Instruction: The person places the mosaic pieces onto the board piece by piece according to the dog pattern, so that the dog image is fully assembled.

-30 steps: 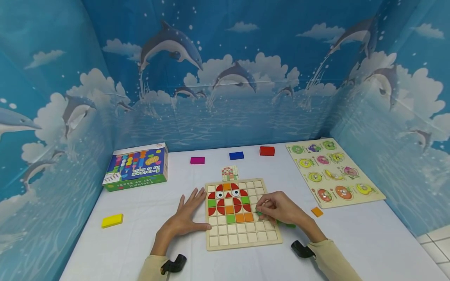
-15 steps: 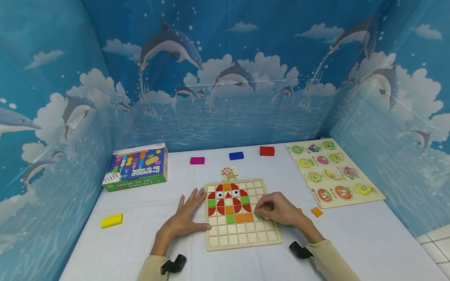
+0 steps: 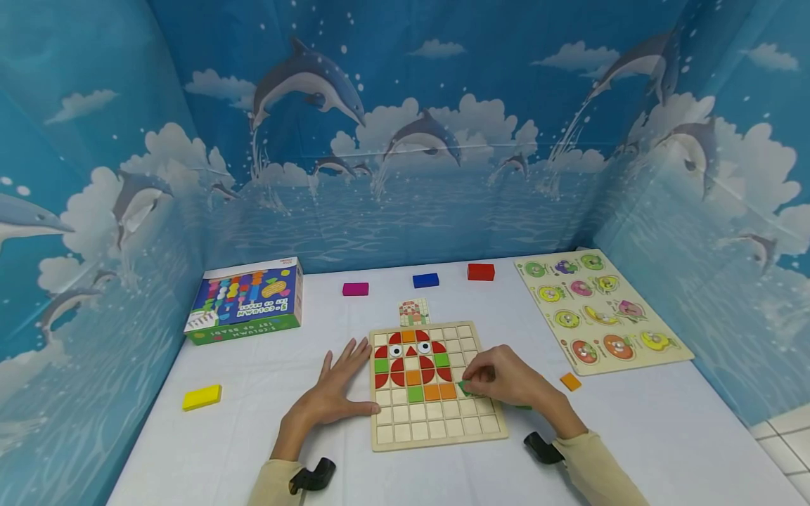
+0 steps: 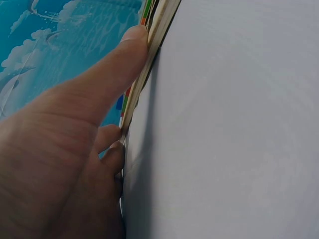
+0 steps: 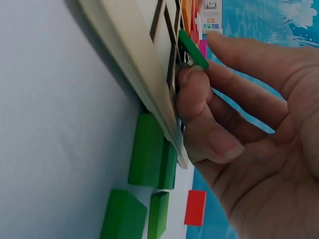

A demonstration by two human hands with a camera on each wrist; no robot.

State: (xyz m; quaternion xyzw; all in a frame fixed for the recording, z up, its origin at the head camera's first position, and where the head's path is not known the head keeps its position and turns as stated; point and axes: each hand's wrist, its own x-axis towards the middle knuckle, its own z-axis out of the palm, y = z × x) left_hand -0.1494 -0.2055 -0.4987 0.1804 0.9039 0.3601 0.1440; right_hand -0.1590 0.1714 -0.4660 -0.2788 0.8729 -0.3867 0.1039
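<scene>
A square wooden grid board (image 3: 419,431) holds red, orange and green tiles in an owl-like pattern with two round eyes. My left hand (image 3: 334,395) is spread flat beside the board's left edge, fingertips and thumb against it; in the left wrist view the thumb (image 4: 119,57) lies on the rim. Over the board's right side, my right hand (image 3: 503,376) pinches a small green tile (image 3: 465,388). That tile stands tilted over a bare cell, right of the row with two orange squares. In the right wrist view the green tile (image 5: 193,49) shows edge-on at the fingertips.
Green blocks (image 5: 147,149) lie by the board's right edge, partly under my right hand. An orange tile (image 3: 571,381) sits farther right. Behind the board lies a pattern card (image 3: 414,311). A fruit board (image 3: 607,309), a bead-set box (image 3: 245,301) and a yellow block (image 3: 202,398) surround the area.
My right hand has shifted slightly on the board, and more of the green tile shows beneath its fingertips now. The left hand keeps its place on the board's edge.
</scene>
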